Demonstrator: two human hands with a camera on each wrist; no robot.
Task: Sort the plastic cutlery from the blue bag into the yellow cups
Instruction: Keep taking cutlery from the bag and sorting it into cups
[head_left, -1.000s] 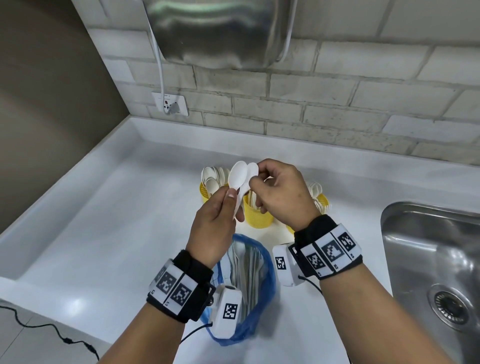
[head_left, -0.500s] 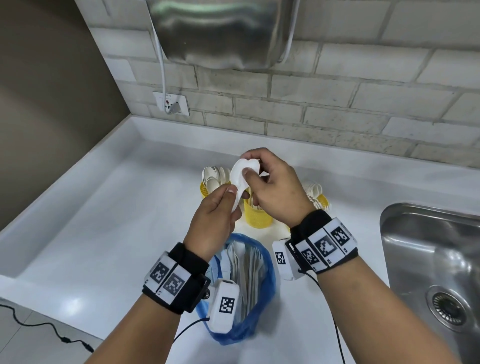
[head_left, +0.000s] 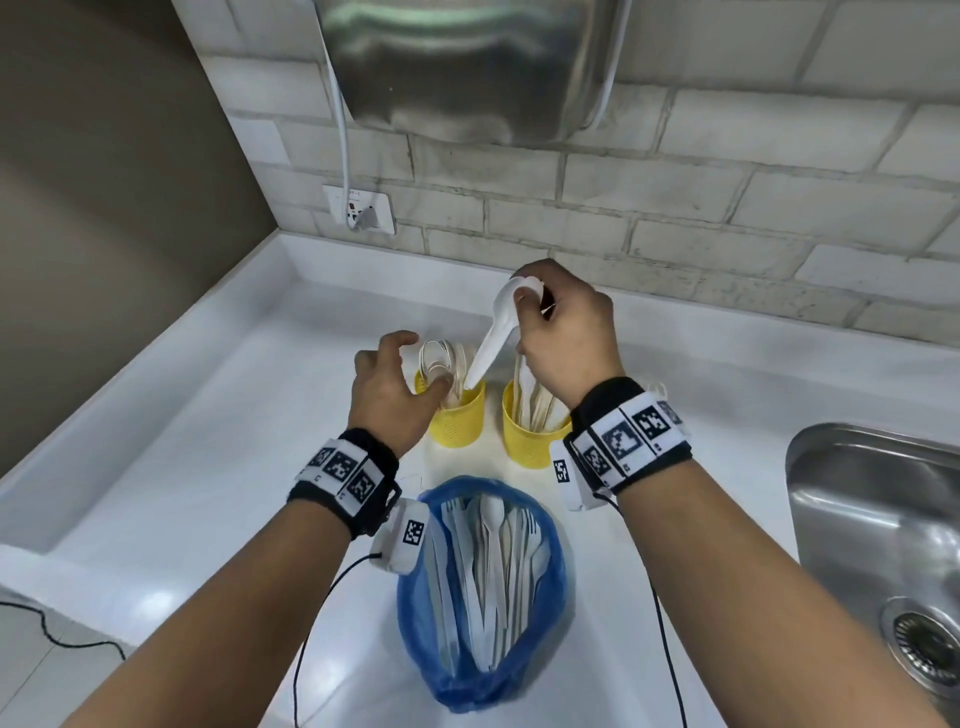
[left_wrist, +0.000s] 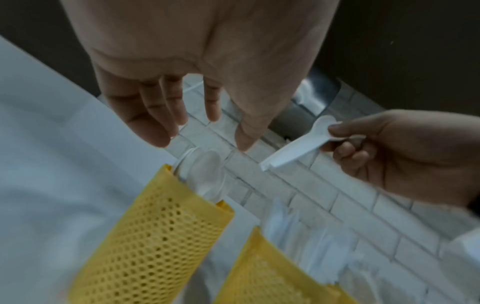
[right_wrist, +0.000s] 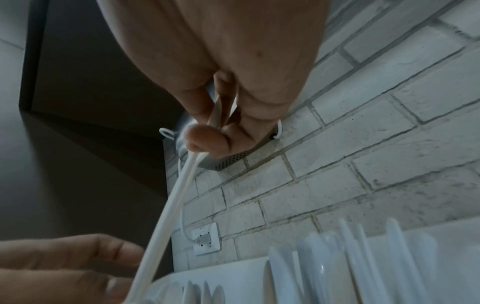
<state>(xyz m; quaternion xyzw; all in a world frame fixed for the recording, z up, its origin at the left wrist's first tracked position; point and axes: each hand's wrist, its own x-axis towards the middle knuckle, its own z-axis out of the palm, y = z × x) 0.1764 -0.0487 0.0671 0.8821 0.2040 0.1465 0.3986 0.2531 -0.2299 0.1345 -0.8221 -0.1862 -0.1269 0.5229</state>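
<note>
My right hand (head_left: 530, 304) pinches a white plastic spoon (head_left: 493, 338) by its bowl, handle pointing down, its tip at the mouth of the left yellow cup (head_left: 460, 423), which holds spoons. My left hand (head_left: 415, 364) hovers beside that cup's rim with relaxed fingers, holding nothing; the left wrist view shows the same hand (left_wrist: 202, 133) empty and the spoon (left_wrist: 293, 150) apart from it. A middle yellow cup (head_left: 530, 436) holds more white cutlery. The blue bag (head_left: 550, 571) lies open near me, with several white pieces inside. In the right wrist view the spoon handle (right_wrist: 168, 205) runs down from my right hand (right_wrist: 207, 133).
A steel sink (head_left: 883, 519) is sunk into the counter at the right. A wall socket (head_left: 363, 210) and a metal dryer (head_left: 467, 67) are on the brick wall behind the cups. Wrist-camera cables (head_left: 311, 623) hang below my arms.
My left hand let go of the spoon and dropped beside the left cup. My right hand lifted the spoon by its bowl and swung the handle down toward that cup.
</note>
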